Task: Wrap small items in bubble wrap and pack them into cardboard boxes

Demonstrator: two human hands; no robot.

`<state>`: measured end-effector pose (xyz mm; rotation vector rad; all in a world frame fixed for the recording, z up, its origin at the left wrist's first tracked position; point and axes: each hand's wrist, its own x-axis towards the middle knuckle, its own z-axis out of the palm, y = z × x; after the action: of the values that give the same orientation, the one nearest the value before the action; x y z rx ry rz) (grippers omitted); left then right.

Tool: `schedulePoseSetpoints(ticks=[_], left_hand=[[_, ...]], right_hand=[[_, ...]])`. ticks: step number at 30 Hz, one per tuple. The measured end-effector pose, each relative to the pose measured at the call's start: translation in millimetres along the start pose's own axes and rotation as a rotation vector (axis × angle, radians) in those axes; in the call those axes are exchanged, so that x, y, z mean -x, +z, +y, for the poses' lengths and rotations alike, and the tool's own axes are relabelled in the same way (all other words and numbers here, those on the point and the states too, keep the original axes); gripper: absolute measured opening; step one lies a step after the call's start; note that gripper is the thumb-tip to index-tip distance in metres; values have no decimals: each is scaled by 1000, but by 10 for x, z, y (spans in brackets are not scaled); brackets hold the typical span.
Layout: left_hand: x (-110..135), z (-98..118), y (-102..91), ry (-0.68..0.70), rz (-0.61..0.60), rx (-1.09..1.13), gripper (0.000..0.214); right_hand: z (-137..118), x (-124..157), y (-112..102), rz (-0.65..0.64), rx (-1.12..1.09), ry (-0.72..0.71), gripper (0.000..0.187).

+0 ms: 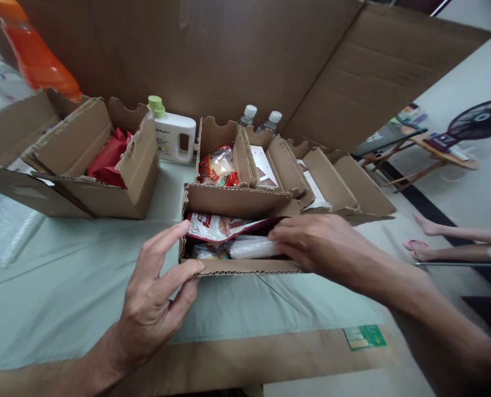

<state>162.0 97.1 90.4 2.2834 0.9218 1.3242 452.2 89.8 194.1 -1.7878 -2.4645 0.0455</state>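
A small open cardboard box [239, 268] lies in front of me. My left hand [158, 286] is closed on its left front corner, one finger at the side wall and others on the front edge. My right hand [311, 242] reaches into the box's right end, with bent fingertips on a clear plastic-wrapped packet [251, 247]. What that packet contains cannot be made out. Behind it leans a white and dark-red printed food bag [218, 226], whose right end runs close to my right fingers. Another shiny packet [208, 252] is partly hidden at the left.
Behind stand cardboard dividers [289, 165] with a red snack bag [219, 165], two clear bottles [249, 113] and a white jug [174, 135]. Left are a box with a red packet [109, 158] and an orange bottle [38, 58]. A fan [483, 118] and a person's legs [468, 242] are right.
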Motion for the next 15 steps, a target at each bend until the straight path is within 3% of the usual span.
schedulePoseSetpoints(ticks=[3,10,13,15], left_hand=[[21,1,8,-9,7,-15,31],[13,17,16,0,23,-55,27],[-13,31,13,1,26,-68,28],[-3,48,-4,-8,21,-52,32]], right_hand=[[-51,-180,205,-267,67,-100,18],[-99,-379,409,-427,21,10,18],[-67,-262,282,-366,-65,-31,20],[-49,-37,95,-172,-105,-5,29]])
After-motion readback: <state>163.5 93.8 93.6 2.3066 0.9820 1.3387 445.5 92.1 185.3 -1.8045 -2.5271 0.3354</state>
